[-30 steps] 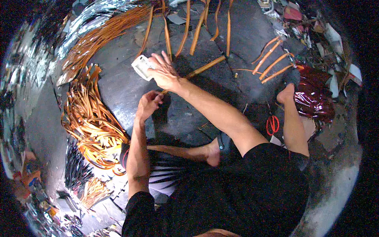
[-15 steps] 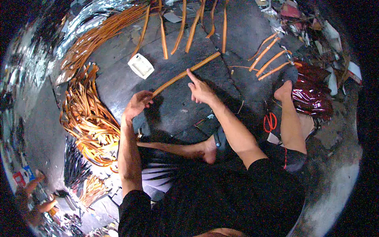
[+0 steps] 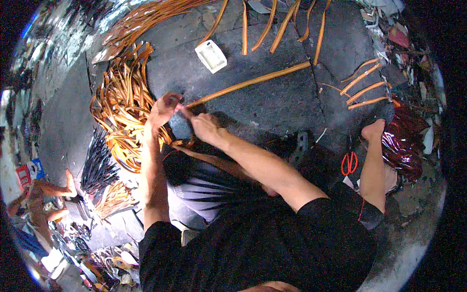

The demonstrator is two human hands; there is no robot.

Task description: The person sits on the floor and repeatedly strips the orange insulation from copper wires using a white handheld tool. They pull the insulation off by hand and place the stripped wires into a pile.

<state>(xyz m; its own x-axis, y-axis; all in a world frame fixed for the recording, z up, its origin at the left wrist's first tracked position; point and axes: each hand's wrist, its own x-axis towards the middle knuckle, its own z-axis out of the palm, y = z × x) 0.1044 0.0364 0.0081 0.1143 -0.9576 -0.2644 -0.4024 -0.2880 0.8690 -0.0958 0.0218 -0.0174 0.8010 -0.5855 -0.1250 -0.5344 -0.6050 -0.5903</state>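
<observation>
A long orange-brown strip [image 3: 253,84] lies slantwise across the dark work surface. Its left end meets my left hand [image 3: 164,110], whose fingers are curled around it. Close beside that end is my right hand [image 3: 206,128], with a finger reaching toward my left fingertips. The other right fingers look folded, but blur hides whether they grip anything. Just left of my left hand spreads a tangled heap of similar glossy strips [image 3: 121,104]. A rounded dark grey object [image 3: 181,127] sits below my hands.
A white rectangular dish [image 3: 211,56] stands beyond the strip. Several strips [image 3: 244,29] hang in a row at the far side, with shorter ones [image 3: 365,92] at right. Red-handled scissors [image 3: 349,163] lie near my leg, beside dark red sheets [image 3: 404,138]. Another person's foot [image 3: 71,184] shows at left.
My right hand has moved left and nearer, from the middle of the strip to its left end. The view has shifted, so the surroundings appear farther right and higher.
</observation>
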